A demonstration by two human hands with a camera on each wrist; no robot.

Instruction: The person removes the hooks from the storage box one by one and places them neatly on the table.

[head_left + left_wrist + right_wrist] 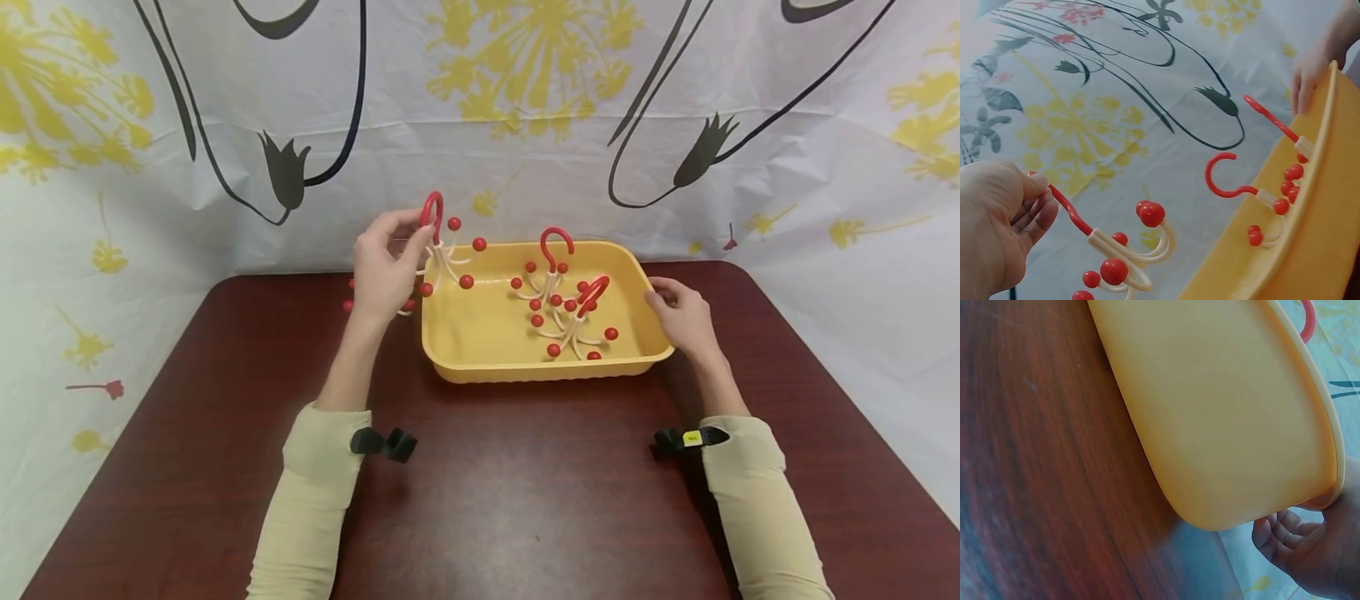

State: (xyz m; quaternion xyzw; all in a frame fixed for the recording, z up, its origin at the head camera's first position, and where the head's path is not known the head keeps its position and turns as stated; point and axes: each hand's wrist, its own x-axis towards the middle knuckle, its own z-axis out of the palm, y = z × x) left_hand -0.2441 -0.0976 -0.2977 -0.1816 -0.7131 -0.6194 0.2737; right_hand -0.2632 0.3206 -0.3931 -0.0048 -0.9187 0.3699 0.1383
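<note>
My left hand (381,268) pinches the red hook of a multi-arm hook hanger (438,233) between thumb and fingertips. In the left wrist view the hanger (1102,242) slants down, its cream arms tipped with red balls. It is held over the left end of a yellow plastic tub (540,371). My right hand (684,318) grips the tub's right end at the rim, and the right wrist view shows its fingers (1263,534) curled against the outer wall. Inside the tub, toward the right, sit two more hangers, one behind (552,282) and one in front (576,327).
Behind my left hand, red balls (348,306) and a bit of cream arm show on the table left of the tub, mostly hidden. The dark wooden table (525,483) extends toward me. A white cloth (390,150) with printed flowers hangs behind it.
</note>
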